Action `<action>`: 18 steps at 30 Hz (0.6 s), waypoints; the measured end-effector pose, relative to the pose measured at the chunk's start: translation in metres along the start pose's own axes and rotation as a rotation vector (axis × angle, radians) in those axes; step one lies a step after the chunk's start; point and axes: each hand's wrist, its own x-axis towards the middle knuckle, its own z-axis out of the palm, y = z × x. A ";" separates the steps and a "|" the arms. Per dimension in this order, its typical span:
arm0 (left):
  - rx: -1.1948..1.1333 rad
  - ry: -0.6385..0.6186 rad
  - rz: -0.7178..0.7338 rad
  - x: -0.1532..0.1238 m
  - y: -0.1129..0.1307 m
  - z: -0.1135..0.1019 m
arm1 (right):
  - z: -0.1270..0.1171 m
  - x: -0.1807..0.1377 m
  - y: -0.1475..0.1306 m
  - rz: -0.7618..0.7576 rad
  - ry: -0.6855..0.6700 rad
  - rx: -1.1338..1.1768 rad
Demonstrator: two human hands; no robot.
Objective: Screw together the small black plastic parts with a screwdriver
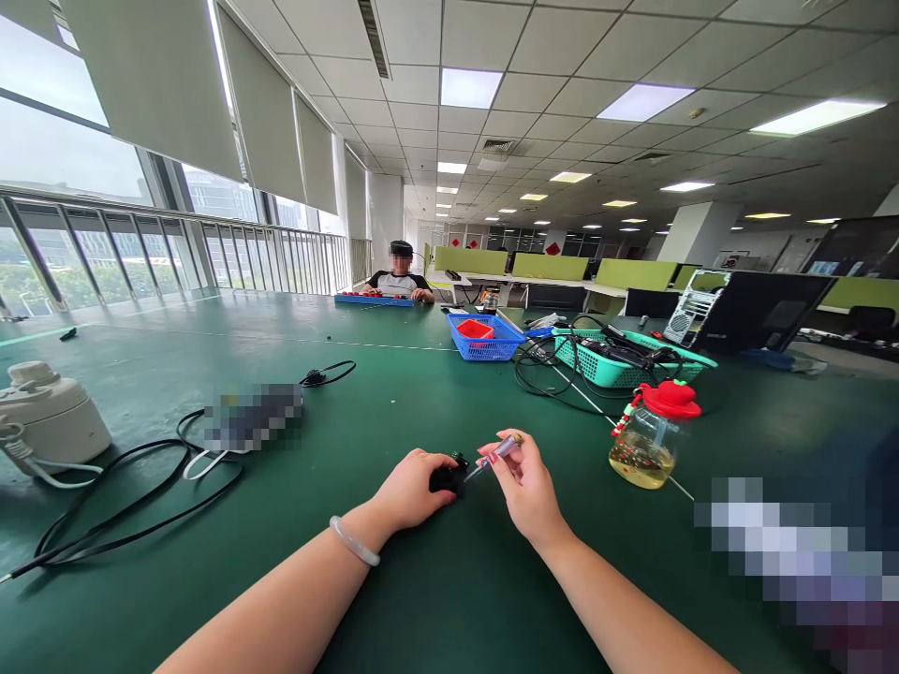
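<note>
On the green table (421, 580), my left hand (414, 489) grips a small black part (449, 476) between thumb and fingers. My hand covers much of the part, so its exact kind does not show. In my right hand (523, 477) is a screwdriver (495, 454) with a clear purplish handle, held between thumb and fingers. The screwdriver slants down to the left, and its tip is at the right side of the black part. Whether the tip sits in a screw is too small to tell.
Right of my hands stands a glass bottle (642, 459) with a red lid. Farther back are a blue basket (484, 348) and a teal basket (611, 373) full of cables. A black cable (126, 449) and a white container (52, 417) lie left. A person (399, 276) sits across the table.
</note>
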 end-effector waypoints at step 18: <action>0.016 0.022 0.067 0.000 -0.003 0.002 | 0.003 -0.008 -0.012 -0.255 -0.126 -0.226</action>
